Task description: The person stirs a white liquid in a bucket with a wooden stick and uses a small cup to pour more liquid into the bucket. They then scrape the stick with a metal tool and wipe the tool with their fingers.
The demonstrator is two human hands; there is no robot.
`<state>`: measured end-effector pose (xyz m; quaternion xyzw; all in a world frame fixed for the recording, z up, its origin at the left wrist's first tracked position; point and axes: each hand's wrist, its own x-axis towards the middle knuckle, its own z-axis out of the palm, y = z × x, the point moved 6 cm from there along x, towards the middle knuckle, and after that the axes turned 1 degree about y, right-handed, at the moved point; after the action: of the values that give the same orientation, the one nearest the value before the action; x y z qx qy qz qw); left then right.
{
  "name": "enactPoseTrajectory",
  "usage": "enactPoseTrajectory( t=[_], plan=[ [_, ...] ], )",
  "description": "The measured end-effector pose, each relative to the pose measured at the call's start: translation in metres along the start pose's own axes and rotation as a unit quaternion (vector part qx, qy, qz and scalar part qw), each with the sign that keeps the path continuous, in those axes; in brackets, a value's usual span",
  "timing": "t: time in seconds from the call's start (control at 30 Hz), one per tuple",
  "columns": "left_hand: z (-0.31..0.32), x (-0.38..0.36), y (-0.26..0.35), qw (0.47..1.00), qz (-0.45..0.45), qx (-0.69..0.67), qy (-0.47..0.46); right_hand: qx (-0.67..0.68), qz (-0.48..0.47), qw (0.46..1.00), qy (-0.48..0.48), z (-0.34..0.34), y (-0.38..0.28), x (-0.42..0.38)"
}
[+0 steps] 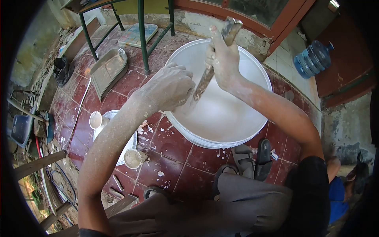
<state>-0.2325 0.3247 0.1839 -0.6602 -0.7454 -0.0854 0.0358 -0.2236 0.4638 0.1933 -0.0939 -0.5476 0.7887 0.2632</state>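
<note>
A large white bucket [252, 134] stands on the floor in front of me, with whitish liquid [221, 122] inside. My right hand [227, 65] is wrapped round the upper part of a worn, smeared wooden stick [206, 81], thumb pointing up along it. The stick slants down to the left and its lower end goes into the liquid. My left hand [169, 87], coated in pale residue, is over the bucket's left rim with its fingers curled, close beside the stick. Its palm side is hidden, so what it grips does not show.
Left of the bucket lie a white lid [128, 144] and two small cups [132, 158] with pale contents. Farther back are a dustpan [108, 71] and a green-legged table [143, 39]. Sandals [262, 154] lie near my feet; a water jug [312, 59] is at right. Another person [337, 197] is at lower right.
</note>
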Motion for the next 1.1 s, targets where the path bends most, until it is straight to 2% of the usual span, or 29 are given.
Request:
enactPoseTrajectory(
  t=[0.07, 0.1, 0.17, 0.23, 0.3, 0.33, 0.4, 0.5, 0.53, 0.57, 0.63, 0.67, 0.7, 0.8, 0.9, 0.97, 1.03, 1.1],
  plan=[
    [-0.001, 0.002, 0.006, 1.0, 0.007, 0.027, -0.013, -0.06, 0.062, 0.996, -0.014, -0.023, -0.002, -0.014],
    [-0.003, 0.003, 0.009, 0.999, 0.007, 0.038, -0.011, -0.06, 0.061, 0.996, -0.01, -0.033, -0.007, -0.013],
    [-0.007, 0.004, 0.011, 0.999, 0.006, 0.049, -0.008, -0.158, 0.072, 0.985, 0.016, -0.053, -0.013, -0.005],
    [-0.015, 0.004, 0.013, 0.998, 0.0, 0.063, 0.009, -0.193, 0.043, 0.979, 0.038, -0.07, -0.013, 0.017],
    [-0.026, 0.004, 0.012, 0.998, -0.004, 0.057, 0.024, -0.365, -0.104, 0.922, 0.072, -0.075, -0.026, 0.037],
    [-0.032, 0.004, 0.01, 0.998, -0.009, 0.052, 0.04, -0.365, -0.104, 0.922, 0.07, -0.072, -0.025, 0.043],
    [-0.039, 0.004, 0.007, 0.997, -0.02, 0.049, 0.054, -0.418, -0.184, 0.887, 0.073, -0.046, -0.033, 0.047],
    [-0.052, 0.006, 0.004, 0.996, -0.023, 0.052, 0.069, -0.384, -0.196, 0.897, 0.1, -0.019, -0.016, 0.07],
    [-0.054, 0.005, 0.003, 0.995, -0.02, 0.056, 0.076, -0.351, -0.152, 0.915, 0.13, -0.012, -0.009, 0.074],
    [-0.055, 0.003, -0.002, 0.995, -0.031, 0.062, 0.065, -0.34, -0.145, 0.921, 0.122, -0.003, 0.0, 0.078],
    [-0.067, -0.002, -0.001, 0.991, 0.013, 0.052, 0.125, -0.255, -0.134, 0.946, 0.147, 0.003, 0.013, 0.086],
    [-0.069, -0.005, -0.004, 0.991, 0.004, 0.059, 0.12, -0.236, -0.085, 0.962, 0.107, 0.006, 0.021, 0.083],
    [-0.071, -0.007, -0.005, 0.991, -0.003, 0.056, 0.121, -0.231, -0.083, 0.964, 0.1, 0.011, 0.021, 0.075],
    [-0.071, -0.008, -0.006, 0.991, -0.018, 0.043, 0.125, -0.058, 0.03, 0.998, -0.006, 0.026, 0.028, 0.043],
    [-0.064, -0.012, -0.001, 0.991, 0.008, 0.047, 0.126, -0.052, 0.079, 0.994, -0.049, 0.005, 0.03, 0.03],
    [-0.055, -0.007, 0.001, 0.995, 0.019, 0.053, 0.087, -0.071, 0.103, 0.991, -0.046, -0.015, 0.027, 0.021],
    [-0.051, -0.007, 0.003, 0.995, 0.018, 0.046, 0.086, -0.096, 0.124, 0.987, -0.036, -0.032, 0.019, 0.013],
    [-0.049, -0.007, 0.002, 0.995, 0.017, 0.039, 0.086, -0.193, 0.131, 0.972, -0.04, -0.042, 0.006, 0.009]
  ],
)
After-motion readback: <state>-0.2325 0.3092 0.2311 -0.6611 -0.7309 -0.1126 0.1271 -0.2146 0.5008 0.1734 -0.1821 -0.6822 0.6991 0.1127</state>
